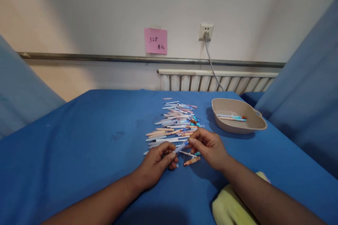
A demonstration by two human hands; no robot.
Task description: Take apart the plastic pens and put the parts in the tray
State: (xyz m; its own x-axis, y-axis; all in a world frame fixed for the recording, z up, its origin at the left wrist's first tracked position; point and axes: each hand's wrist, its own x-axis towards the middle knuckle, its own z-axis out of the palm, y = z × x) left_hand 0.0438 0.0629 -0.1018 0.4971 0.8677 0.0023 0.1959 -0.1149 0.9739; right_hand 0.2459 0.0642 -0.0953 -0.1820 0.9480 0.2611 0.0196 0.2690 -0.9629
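A light blue-lavender pen barrel (181, 147) is held slantwise between my two hands, just above the near edge of a pile. My left hand (161, 158) pinches its lower left end between thumb and fingers. At the upper right end, with a darker blue part, the fingertips of my right hand (207, 146) close on it. Beneath and beyond them lie many loose pen parts (171, 123): pale barrels, white refills and coloured pieces. An orange-brown pen piece (192, 161) rests on the blue cloth (105, 165) between my hands.
To the right stands a beige plastic basin (240, 126) with a few pens (232, 117) in it. A yellow-green cloth (232, 205) lies under my right forearm. Behind the table are a radiator (195, 81), a metal rail (105, 57) and a plugged-in cable (211, 61). Blue curtains (303, 74) hang at both sides.
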